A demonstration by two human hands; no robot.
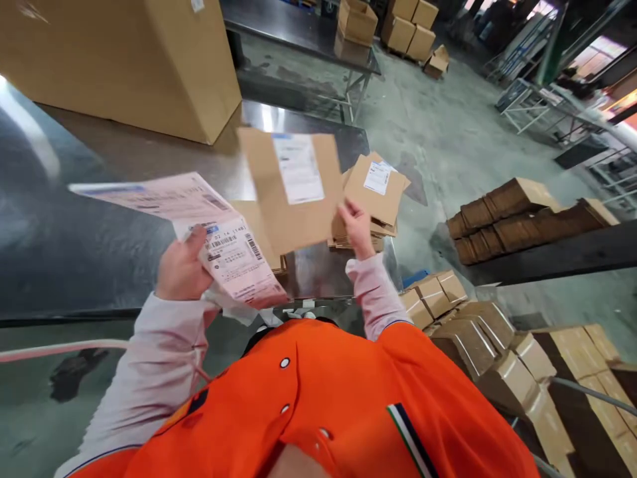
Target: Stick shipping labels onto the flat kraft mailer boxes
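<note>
My left hand (185, 267) grips a strip of printed shipping labels (229, 255), its thumb on top and one end fanning out to the left. Between the fingers of my right hand (356, 226) is the lower right edge of a flat cardboard mailer (303, 222), which bears a white label and is a little blurred. Just beyond that hand lies a pile of labelled mailers (393, 199) on the table's right end. A second stack of cardboard mailers (255, 222) sits partly hidden behind the labels and the held mailer.
A large cardboard box (149, 66) stands at the far left of the dark metal table (74, 245). Another table (288, 30) is behind it. Bundled cardboard (517, 209) and strapped cartons (478, 332) lie on the floor at right, with more boxes (411, 26) farther back.
</note>
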